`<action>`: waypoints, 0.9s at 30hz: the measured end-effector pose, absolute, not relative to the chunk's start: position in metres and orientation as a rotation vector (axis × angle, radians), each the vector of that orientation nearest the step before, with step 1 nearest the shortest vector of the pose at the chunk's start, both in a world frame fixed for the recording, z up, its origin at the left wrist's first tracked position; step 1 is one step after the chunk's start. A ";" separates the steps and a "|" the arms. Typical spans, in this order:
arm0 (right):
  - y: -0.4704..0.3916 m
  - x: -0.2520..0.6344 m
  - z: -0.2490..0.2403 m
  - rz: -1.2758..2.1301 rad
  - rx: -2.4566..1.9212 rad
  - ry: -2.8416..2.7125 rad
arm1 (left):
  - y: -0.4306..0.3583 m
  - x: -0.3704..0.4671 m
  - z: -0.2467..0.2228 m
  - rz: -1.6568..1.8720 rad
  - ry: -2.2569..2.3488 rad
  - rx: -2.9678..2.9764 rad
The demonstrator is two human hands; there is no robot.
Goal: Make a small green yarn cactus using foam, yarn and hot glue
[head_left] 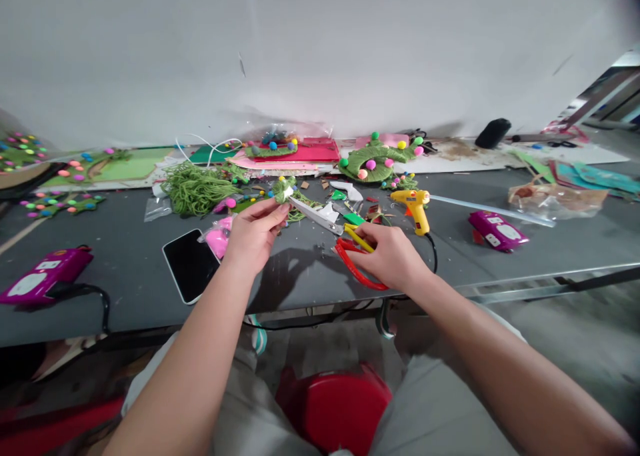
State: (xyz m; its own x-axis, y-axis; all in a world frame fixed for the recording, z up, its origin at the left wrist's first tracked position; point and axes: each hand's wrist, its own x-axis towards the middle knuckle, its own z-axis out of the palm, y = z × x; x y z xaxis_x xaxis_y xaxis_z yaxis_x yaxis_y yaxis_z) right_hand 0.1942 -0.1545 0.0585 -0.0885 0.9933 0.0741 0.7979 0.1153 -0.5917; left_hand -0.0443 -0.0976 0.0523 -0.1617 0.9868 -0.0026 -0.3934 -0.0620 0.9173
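Observation:
My right hand [393, 251] is wrapped round the scissors [317, 216], which have one red and one yellow handle. Their blades point left and reach my left fingertips. My left hand [256, 233] pinches a small green yarn piece [281, 188] with yellow pom-poms, a white bit showing at the blade tips. Whether the blades touch the yarn, I cannot tell. Just left of that hand lie a pink bag [217, 239] and a phone [191, 267] with a dark screen. Behind it sits a heap of green yarn [200, 188].
A yellow glue gun [415, 209] with a clear glue stick [493, 209] lies right of the scissors. Purple devices rest at right [497, 231] and left [47, 276]. Green pom-pom wreaths [370, 166] lie at the back, near the white wall [320, 56]. Paper scraps litter the grey table [300, 286].

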 end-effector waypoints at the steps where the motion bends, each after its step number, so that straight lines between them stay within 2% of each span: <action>1: -0.155 0.194 0.058 0.563 -1.732 -1.941 | -0.098 -0.044 0.052 1.518 1.000 0.846; 27: -0.154 0.196 0.055 0.574 -1.666 -1.966 | -0.093 -0.047 0.044 1.596 1.074 0.913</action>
